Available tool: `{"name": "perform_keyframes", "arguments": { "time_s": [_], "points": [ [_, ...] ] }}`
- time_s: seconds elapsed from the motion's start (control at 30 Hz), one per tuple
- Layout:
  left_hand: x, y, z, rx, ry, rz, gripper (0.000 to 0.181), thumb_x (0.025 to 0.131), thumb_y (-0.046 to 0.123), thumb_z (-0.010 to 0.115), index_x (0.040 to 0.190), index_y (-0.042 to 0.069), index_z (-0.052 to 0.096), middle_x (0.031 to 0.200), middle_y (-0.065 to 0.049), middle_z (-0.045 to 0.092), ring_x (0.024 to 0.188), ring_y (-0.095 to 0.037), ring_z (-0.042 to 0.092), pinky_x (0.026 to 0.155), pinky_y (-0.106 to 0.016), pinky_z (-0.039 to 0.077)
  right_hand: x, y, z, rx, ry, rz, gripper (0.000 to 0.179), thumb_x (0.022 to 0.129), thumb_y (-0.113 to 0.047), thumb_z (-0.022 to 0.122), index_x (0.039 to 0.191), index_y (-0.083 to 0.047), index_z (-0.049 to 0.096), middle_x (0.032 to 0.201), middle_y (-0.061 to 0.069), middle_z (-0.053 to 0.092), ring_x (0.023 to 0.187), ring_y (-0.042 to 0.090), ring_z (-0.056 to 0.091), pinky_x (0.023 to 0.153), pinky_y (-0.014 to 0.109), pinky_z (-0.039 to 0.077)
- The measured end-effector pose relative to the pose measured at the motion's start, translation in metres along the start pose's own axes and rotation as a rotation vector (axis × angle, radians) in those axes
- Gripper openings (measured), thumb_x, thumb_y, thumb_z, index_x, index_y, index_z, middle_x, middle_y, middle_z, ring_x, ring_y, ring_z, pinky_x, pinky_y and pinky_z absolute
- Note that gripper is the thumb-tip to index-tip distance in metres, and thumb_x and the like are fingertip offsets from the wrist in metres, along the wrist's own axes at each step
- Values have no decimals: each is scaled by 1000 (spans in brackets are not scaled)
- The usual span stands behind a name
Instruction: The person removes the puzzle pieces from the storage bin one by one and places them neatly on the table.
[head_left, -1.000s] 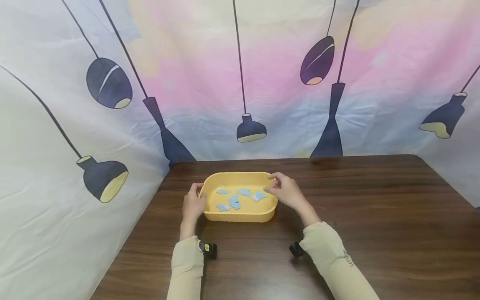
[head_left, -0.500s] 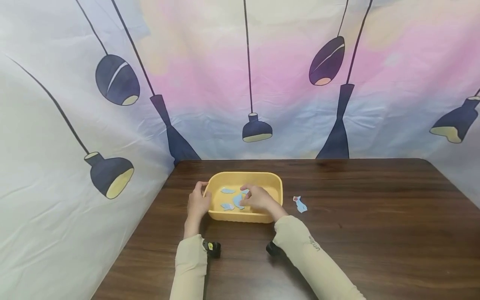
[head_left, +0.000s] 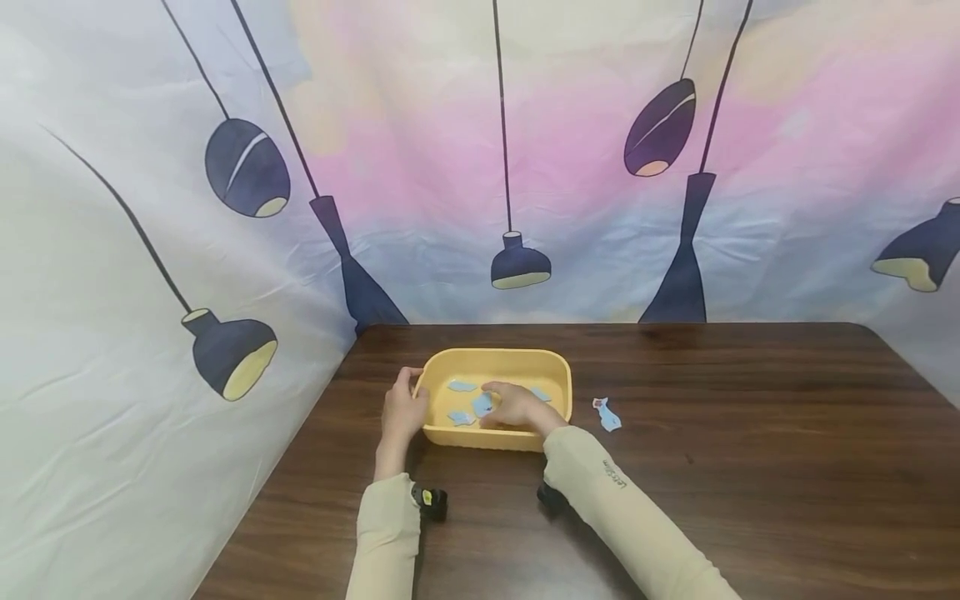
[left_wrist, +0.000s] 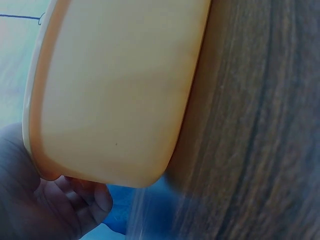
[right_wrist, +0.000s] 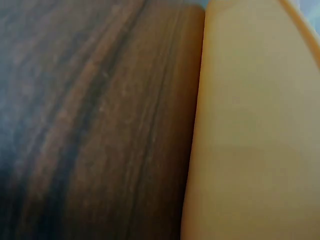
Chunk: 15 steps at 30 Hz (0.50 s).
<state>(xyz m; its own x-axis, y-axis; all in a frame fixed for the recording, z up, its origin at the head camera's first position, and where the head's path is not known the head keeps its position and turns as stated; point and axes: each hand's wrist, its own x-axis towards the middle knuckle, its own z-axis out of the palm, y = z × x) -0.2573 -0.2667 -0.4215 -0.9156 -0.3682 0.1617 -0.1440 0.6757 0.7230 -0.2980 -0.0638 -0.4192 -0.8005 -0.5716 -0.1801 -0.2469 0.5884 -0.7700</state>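
Note:
A yellow plastic basin [head_left: 495,360] rests on the table. My left hand [head_left: 403,412] grips its left end; in the left wrist view, that hand [left_wrist: 60,205] has the rim between thumb and curled fingers. Inside the basin lie several torn-looking light blue pieces. My right hand [head_left: 517,407] reaches over the near wall, thumb and forefinger spread apart on either side of a blue piece [head_left: 482,405]. Left of it lie another blue piece [head_left: 461,386] at the back and one [head_left: 461,417] in front. Only the basin's outer wall [right_wrist: 255,115] shows in the right wrist view, not the hand.
Right of the basin, a blue piece [head_left: 608,415] with a small red patch lies on the dark wooden table [head_left: 750,467]. Behind the table hangs a cloth backdrop [head_left: 442,167] printed with lamps. One more blue piece [head_left: 540,393] sits at the basin's right end.
My right hand has moved left from the basin's right end to its middle. The blue piece on the table has come into sight. My left hand has stayed on the rim.

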Motion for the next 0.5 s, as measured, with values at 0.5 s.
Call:
{"name": "perform_keyframes", "arguments": {
  "time_s": [0.5],
  "points": [
    [0, -2, 0, -6, -13, 7, 38, 94, 14, 49, 131, 10, 53, 80, -9, 57, 60, -16, 48, 54, -26, 36, 5, 2, 1, -86, -9, 30, 62, 86, -17, 72, 142, -10, 47, 152, 13, 42, 139, 35, 41, 110, 50, 37]
  ]
}}
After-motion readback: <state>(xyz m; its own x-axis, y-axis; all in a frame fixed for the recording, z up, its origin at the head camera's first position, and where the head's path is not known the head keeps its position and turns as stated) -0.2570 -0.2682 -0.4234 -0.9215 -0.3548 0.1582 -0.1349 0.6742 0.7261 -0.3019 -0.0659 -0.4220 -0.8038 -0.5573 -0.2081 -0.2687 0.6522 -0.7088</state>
